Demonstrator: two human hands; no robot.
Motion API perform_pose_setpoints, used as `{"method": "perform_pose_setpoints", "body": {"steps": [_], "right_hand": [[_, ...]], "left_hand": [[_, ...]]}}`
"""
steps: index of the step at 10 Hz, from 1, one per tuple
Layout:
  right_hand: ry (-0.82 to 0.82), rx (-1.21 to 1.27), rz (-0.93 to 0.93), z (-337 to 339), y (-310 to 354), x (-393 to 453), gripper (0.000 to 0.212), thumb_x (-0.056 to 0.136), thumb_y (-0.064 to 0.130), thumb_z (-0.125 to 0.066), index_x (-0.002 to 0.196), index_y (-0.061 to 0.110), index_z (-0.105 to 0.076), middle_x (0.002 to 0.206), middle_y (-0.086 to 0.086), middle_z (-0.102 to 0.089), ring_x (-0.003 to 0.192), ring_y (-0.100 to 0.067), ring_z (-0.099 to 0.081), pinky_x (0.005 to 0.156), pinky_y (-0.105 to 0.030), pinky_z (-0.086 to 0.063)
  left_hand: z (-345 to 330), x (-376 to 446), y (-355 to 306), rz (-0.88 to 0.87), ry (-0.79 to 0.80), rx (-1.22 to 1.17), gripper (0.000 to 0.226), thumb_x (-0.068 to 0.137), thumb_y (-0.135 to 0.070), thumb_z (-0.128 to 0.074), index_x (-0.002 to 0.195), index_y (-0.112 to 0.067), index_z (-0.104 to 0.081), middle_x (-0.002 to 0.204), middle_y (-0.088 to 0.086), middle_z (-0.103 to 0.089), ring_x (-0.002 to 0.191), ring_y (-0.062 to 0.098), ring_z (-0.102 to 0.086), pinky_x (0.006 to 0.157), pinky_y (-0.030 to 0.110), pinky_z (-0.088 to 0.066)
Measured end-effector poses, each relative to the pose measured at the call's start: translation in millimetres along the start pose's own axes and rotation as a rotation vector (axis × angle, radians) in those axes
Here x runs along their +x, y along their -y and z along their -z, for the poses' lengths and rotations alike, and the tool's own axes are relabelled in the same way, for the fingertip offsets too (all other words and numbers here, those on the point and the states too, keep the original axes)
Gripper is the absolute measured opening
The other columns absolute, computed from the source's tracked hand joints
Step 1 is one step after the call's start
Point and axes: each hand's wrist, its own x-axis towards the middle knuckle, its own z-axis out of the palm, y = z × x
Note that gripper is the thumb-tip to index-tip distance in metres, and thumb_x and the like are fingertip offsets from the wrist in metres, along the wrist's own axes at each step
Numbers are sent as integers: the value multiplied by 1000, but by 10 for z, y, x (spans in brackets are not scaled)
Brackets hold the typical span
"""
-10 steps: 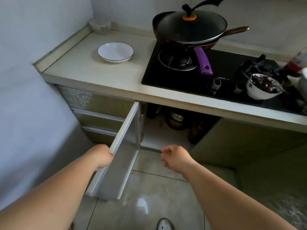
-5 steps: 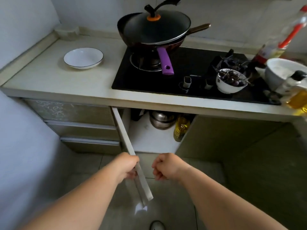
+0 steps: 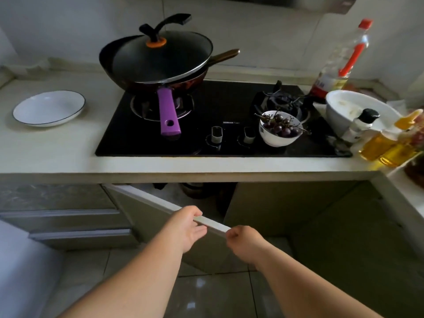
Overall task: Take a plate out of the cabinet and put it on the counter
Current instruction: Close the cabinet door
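Plate (image 3: 48,108) on desk (image 3: 68,143) far left: ceramic, rigid, breakable, slick; grip rim. Left hand (image 3: 183,228) holds cabinet door (image 3: 160,205) edge; right hand (image 3: 244,244) loosely curled, empty.

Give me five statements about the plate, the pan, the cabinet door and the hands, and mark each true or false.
1. The white black-rimmed plate sits on the pale counter, left of the black glass stove. True.
2. The left hand grips the top edge of the white cabinet door. True.
3. The right hand holds the plate. False: it is a loose fist at the door's end, holding no plate.
4. The black lidded pan has a green handle. False: its front handle is purple.
5. The white bowl of dark grapes rests on the floor. False: it sits on the stove.
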Motion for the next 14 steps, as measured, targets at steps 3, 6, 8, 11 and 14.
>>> {"method": "perform_pose_setpoints", "body": {"steps": [3,6,8,11,14], "right_hand": [[-184,-4,-172,327,338,718,39,95,7,-40,133,-1,-47,129,-19,-59,109,-27,-61,76,-18,-49],[-300,94,-188,344,343,1121,42,93,9,-43,135,13,-49,138,-10,-50,108,-26,-59,76,-27,-48],[-288,128,-176,323,360,1108,51,93,8,-45,143,18,-39,150,-5,-35,120,-25,-51,81,-29,-47],[-119,132,-168,240,585,528,40,93,12,-48,132,7,-52,134,-15,-56,122,-29,-55,102,-37,-46],[96,62,177,-26,1660,-71,29,93,16,-49,119,13,-62,110,-10,-68,103,-23,-66,97,-42,-52]], "left_hand": [[-237,510,-420,-13,159,116,60,88,9,-35,146,0,-22,148,27,-32,126,41,-50,103,45,-45],[-257,631,-555,8,274,177,68,89,10,-34,150,-14,-17,155,7,-30,122,27,-51,109,49,-38],[-146,658,-587,-26,252,233,71,88,11,-31,151,-16,-14,150,6,-42,125,29,-52,106,49,-42],[369,79,-852,-132,67,390,45,95,-5,-39,139,-11,-42,119,6,-62,103,26,-63,94,41,-51],[1154,-847,-1392,-395,-123,268,29,93,-7,-42,119,-13,-53,109,7,-65,90,24,-65,74,32,-53]]}}
